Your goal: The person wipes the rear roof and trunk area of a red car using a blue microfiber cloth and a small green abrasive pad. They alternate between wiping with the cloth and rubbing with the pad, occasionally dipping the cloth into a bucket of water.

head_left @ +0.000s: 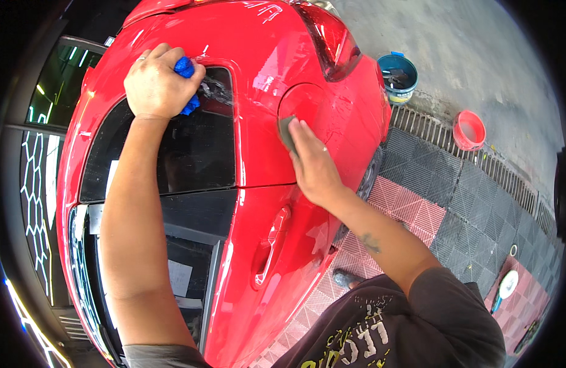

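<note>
A glossy red car (264, 153) lies under both my arms. My left hand (157, 86) is closed around a crumpled blue cloth (184, 67), at the upper edge of the dark rear side window (194, 153). Whitish wet streaks mark the glass just right of that hand. My right hand (313, 162) holds a thin grey-green pad (286, 135) against the red rear panel, its fingers stretched along the pad. The pad rests by the lower left edge of the round fuel flap (307, 101). Part of the pad is hidden under the fingers.
The door handle (273, 245) juts out below my right hand. A teal bucket (396, 92) with things inside and a pink bucket (469, 130) stand beyond the drain grate (427, 129). A white round-headed tool (508, 284) lies on the grey and red floor tiles (461, 214).
</note>
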Available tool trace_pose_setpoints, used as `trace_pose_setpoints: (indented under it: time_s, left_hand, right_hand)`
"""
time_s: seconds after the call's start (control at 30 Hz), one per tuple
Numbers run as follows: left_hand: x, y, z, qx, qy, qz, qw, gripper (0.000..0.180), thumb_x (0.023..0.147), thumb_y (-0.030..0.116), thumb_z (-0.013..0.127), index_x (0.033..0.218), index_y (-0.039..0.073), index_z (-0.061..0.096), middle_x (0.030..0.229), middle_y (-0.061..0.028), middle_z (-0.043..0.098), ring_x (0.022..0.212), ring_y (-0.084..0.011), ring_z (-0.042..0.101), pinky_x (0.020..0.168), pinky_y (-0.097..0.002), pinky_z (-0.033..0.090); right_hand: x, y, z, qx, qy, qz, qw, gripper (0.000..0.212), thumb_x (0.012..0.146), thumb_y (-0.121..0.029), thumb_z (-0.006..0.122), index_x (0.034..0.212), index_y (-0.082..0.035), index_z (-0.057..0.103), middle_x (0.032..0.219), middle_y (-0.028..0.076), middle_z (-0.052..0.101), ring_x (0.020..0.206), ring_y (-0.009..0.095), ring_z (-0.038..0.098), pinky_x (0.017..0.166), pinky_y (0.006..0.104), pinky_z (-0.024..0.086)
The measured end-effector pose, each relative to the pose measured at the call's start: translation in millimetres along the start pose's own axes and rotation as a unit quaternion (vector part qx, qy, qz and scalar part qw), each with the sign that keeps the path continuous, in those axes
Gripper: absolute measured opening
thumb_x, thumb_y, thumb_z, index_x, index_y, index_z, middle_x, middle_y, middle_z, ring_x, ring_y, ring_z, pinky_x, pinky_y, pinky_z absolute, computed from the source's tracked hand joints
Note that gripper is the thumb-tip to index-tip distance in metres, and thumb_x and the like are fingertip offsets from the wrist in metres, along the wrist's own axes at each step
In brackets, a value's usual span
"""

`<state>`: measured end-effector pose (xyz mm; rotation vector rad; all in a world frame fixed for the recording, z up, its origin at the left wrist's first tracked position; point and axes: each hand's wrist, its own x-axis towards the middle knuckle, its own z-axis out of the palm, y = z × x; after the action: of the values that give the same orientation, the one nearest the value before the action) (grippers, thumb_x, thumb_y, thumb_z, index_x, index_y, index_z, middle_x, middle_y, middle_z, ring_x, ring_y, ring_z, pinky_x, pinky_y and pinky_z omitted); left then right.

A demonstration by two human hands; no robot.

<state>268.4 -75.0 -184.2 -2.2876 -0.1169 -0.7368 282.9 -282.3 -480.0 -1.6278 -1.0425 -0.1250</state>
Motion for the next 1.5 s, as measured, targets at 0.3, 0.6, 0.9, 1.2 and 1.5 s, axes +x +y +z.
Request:
trace_pose_setpoints:
  time_s: [0.3,0.6,0.9,1.2,1.5]
  left_hand:
    - [-5,1,9,0.033,0.020,-0.001,0.999,0.027,0.086,0.041,0.081,0.087,0.014,0.080,0.095,-0.0042,0.074,0.093,-0.0281,0.074,0.084,-0.0423,0.061]
    - [-6,2,12,0.028,0.040,0.016,0.999,0.027,0.086,0.040,0.080,0.086,0.013,0.079,0.091,-0.0050,0.073,0.093,-0.0293,0.074,0.084,-0.0438,0.061]
    - [-10,-1,7,0.024,-0.001,-0.003,1.000,0.028,0.085,0.041,0.080,0.091,0.013,0.080,0.098,-0.0058,0.074,0.097,-0.0305,0.074,0.088,-0.0450,0.061]
    - [-1,2,5,0.025,-0.006,0.005,1.000,0.030,0.086,0.041,0.081,0.096,0.013,0.082,0.101,-0.0062,0.075,0.102,-0.0306,0.075,0.089,-0.0454,0.062]
    - [-3,1,4,0.035,-0.010,0.003,0.999,0.029,0.088,0.041,0.079,0.097,0.013,0.082,0.101,-0.0060,0.075,0.102,-0.0300,0.075,0.089,-0.0452,0.062]
  right_hand:
    - [43,-6,14,-0.063,-0.012,-0.019,0.998,0.070,0.111,-0.028,0.059,0.167,0.006,0.035,0.174,0.028,0.038,0.164,0.044,0.034,0.131,0.0611,0.027]
    - [47,-1,11,-0.164,-0.010,0.090,0.982,0.070,0.117,-0.039,0.047,0.168,0.007,0.034,0.176,0.028,0.034,0.164,0.043,0.033,0.131,0.0618,0.029]
    - [-17,-21,24,-0.079,-0.066,0.108,0.989,0.072,0.118,-0.038,0.043,0.169,0.010,0.026,0.179,0.032,0.024,0.167,0.046,0.026,0.133,0.0632,0.024]
    - [-14,35,41,0.147,0.130,0.156,0.968,0.058,0.120,-0.031,0.043,0.164,0.008,0.042,0.165,0.034,0.048,0.157,0.047,0.043,0.131,0.0515,0.032]
    - [44,58,17,0.059,0.102,0.207,0.971,0.068,0.120,-0.042,0.037,0.168,0.006,0.034,0.170,0.032,0.041,0.162,0.044,0.036,0.133,0.0574,0.024]
